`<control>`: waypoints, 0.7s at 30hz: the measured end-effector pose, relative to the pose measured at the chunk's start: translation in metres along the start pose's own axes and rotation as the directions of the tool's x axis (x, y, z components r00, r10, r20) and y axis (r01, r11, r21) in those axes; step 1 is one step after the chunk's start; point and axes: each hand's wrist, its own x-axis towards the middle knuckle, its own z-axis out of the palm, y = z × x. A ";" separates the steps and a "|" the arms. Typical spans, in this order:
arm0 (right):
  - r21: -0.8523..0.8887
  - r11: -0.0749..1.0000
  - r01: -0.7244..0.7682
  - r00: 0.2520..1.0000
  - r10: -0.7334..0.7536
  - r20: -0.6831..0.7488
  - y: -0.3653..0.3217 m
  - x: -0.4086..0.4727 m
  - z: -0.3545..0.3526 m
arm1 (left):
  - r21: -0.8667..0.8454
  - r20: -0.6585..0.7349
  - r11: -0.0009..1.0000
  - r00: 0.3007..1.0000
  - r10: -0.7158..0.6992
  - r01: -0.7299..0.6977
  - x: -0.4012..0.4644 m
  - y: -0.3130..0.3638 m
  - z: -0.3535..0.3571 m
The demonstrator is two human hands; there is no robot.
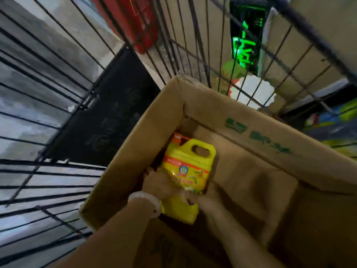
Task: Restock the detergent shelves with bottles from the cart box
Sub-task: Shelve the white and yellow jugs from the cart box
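Note:
A cardboard box (pixel 257 136) with green print sits open inside a wire cart. In it stands a yellow detergent bottle (pixel 190 161) with an orange cap, a handle and a colourful label. My left hand (pixel 156 183), a pale bracelet on its wrist, reaches into the box and grips this bottle at its lower left side. Below it lies a second yellow bottle (pixel 179 212). My right hand (pixel 201 202) is blurred, and its fingers curl at the top of that second bottle. The box floor beside the bottles is bare cardboard.
Black cart wires (pixel 58 105) rise on the left and far sides of the box. Through them I see a dark floor mat (pixel 108 113), red packs (pixel 135 22), a green-lit sign (pixel 245 45) and coloured goods (pixel 332 122) at the right.

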 end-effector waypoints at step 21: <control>-0.008 0.999 0.053 0.992 -0.051 0.115 -0.053 -0.091 -0.089 | -0.521 0.104 0.837 0.960 0.258 -0.169 -0.076 0.028 -0.008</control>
